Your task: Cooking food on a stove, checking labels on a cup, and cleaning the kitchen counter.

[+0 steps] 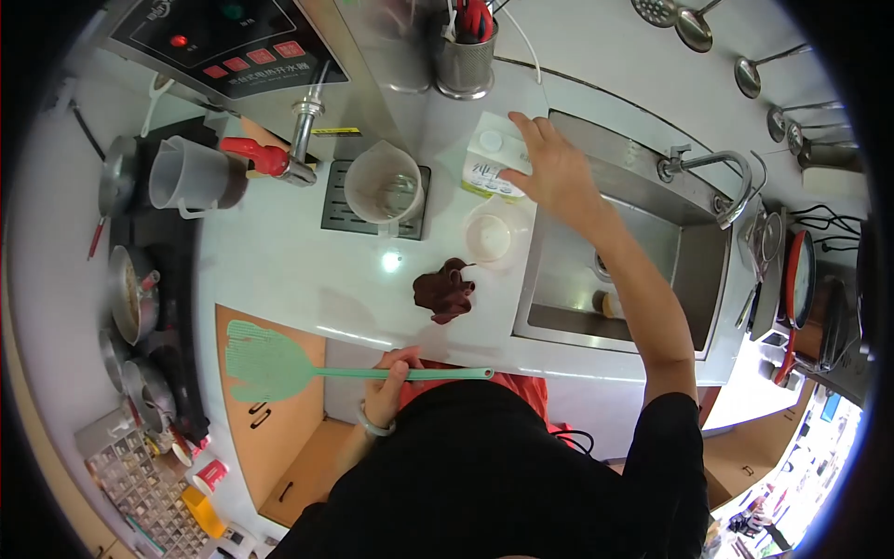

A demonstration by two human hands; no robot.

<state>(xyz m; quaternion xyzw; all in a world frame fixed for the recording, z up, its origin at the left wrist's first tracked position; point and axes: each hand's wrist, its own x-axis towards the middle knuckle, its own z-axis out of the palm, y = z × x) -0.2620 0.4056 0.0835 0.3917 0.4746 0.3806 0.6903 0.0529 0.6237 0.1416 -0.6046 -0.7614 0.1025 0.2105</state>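
Note:
My left hand (392, 384), with a pale bangle at the wrist, grips the handle of a green plastic fly swatter (272, 360). The swatter lies level in front of my body, its mesh head to the left. Over the counter, my right hand (555, 168) is around the right side of a white drink carton (482, 157), thumb on its printed front and fingers at its far top edge. The carton stands upright beside the sink. Just in front of it is a translucent plastic cup (489, 237). A dark brown, crumpled, limp piece of material (445, 292) lies nearer to me.
A steel sink (628, 216) with a faucet (719, 168) is at the right. To the left, a plastic jug (383, 189) holding clear liquid stands on a drip tray (335, 223), near a water boiler's red-handled tap (269, 157). Another jug (188, 175) and pans (133, 293) are farther left.

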